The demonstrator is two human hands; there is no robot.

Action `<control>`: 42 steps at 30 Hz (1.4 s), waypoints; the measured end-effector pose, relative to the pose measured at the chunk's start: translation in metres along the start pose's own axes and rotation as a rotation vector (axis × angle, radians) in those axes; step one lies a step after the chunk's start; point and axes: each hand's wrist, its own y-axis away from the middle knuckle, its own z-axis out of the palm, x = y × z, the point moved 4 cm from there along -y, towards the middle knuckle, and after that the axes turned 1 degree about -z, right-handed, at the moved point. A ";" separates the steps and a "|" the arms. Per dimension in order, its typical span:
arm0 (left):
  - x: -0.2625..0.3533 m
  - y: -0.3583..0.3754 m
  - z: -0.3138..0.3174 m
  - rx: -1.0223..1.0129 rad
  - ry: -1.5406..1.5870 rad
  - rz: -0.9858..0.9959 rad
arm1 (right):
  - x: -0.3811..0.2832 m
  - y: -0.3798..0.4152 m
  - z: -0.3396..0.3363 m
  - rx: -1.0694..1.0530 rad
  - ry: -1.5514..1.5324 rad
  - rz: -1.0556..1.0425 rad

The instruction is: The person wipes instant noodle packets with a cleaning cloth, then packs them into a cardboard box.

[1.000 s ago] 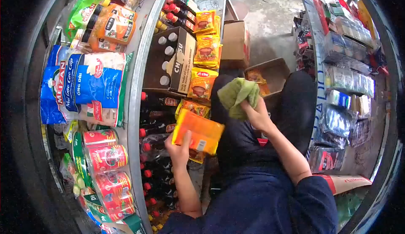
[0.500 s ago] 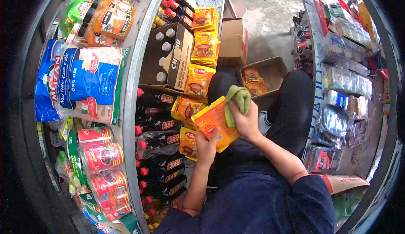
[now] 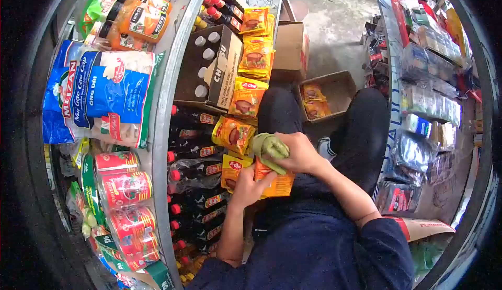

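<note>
My left hand (image 3: 250,186) is closed on an orange and yellow packet (image 3: 278,184), holding it by its left side over my lap. Bunched in my right hand (image 3: 302,155) is a green cloth (image 3: 270,150), which lies against the upper part of the packet and hides some of it. Similar yellow packets (image 3: 234,134) lie on the shelf just left of my hands, beside rows of dark bottles with red caps (image 3: 196,173).
An open cardboard box (image 3: 342,88) with similar packets stands on the floor beyond my knees. A carton of bottles (image 3: 225,73) sits on the left shelf. Noodle bags (image 3: 117,94) are at the far left, and wrapped goods (image 3: 413,156) line the right shelf.
My right hand and the cloth have moved down and left across the packet. The packet has shifted slightly lower and is more covered.
</note>
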 end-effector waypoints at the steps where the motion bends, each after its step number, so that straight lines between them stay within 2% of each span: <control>1: 0.001 -0.001 0.001 0.003 -0.011 0.022 | 0.005 -0.001 0.004 0.023 0.008 -0.001; 2: 0.006 0.000 0.003 0.030 -0.015 0.046 | 0.012 0.000 0.006 0.111 -0.013 -0.022; 4: 0.018 0.001 0.010 0.083 -0.018 0.096 | 0.013 -0.002 0.002 0.218 -0.152 0.076; 6: 0.020 0.000 0.014 0.106 -0.155 0.157 | 0.021 -0.003 -0.004 0.305 -0.178 0.196; 7: 0.021 0.000 0.015 0.122 -0.224 0.189 | 0.032 -0.004 -0.006 0.350 -0.227 0.190; 9: 0.018 0.002 0.012 0.041 -0.199 0.135 | 0.042 -0.008 -0.017 0.543 -0.368 0.177; 10: 0.016 0.004 0.010 -0.002 -0.189 0.107 | 0.036 -0.008 -0.025 0.492 -0.328 0.106; 13: 0.022 0.003 0.008 -0.075 -0.444 0.103 | 0.013 -0.006 -0.010 0.087 -0.388 0.094; 14: 0.024 0.000 0.008 -0.060 -0.422 0.237 | 0.016 -0.002 0.000 -0.030 -0.332 0.042; 15: 0.023 -0.001 0.008 -0.060 -0.410 0.274 | 0.003 0.000 0.003 -0.118 -0.345 0.042; 17: 0.024 -0.003 0.008 -0.060 -0.386 0.348 | -0.019 -0.002 -0.005 -0.150 -0.203 -0.105; 20: 0.021 0.001 0.013 -0.112 -0.349 0.151 | 0.003 0.001 0.000 0.025 -0.030 -0.074; 23: 0.024 -0.002 0.017 -0.106 -0.348 0.084 | 0.017 0.004 0.000 0.218 0.004 -0.070; 24: 0.026 0.000 0.016 -0.104 -0.314 0.114 | 0.023 0.002 -0.002 0.287 -0.075 -0.022; 25: 0.028 0.001 0.015 -0.099 -0.280 0.146 | 0.021 0.000 -0.013 0.480 -0.055 -0.142; 27: 0.024 0.005 0.009 -0.028 -0.119 0.183 | 0.046 -0.005 -0.036 0.542 -0.424 0.099; 29: -0.005 0.010 0.001 0.105 0.130 0.188 | 0.076 -0.008 -0.047 0.527 -0.705 0.201; 30: -0.023 0.012 -0.008 0.102 0.170 0.174 | 0.063 -0.006 -0.047 0.445 -0.750 0.269; 33: -0.035 0.000 -0.017 0.316 0.376 0.251 | 0.083 0.000 0.002 0.130 -0.745 0.499; 34: -0.033 -0.003 -0.020 0.302 0.326 0.153 | 0.077 0.006 0.017 0.132 -0.775 0.484; 37: 0.003 -0.014 -0.016 0.663 -0.036 0.333 | 0.050 0.026 0.065 0.135 -0.866 0.435; 38: 0.020 -0.013 -0.015 0.703 -0.085 0.297 | 0.040 0.030 0.069 0.032 -0.930 0.369; 39: 0.018 -0.016 -0.014 0.632 -0.135 0.296 | 0.027 0.032 0.072 -0.074 -0.991 0.302; 40: 0.009 -0.017 -0.013 0.558 -0.185 0.288 | 0.015 0.033 0.079 -0.099 -0.998 0.128; 41: -0.007 -0.019 -0.012 0.485 -0.231 0.279 | 0.007 0.030 0.088 -0.039 -0.828 0.068; 42: -0.072 -0.020 -0.008 0.387 0.088 0.276 | -0.007 0.022 0.085 0.041 -0.706 -0.072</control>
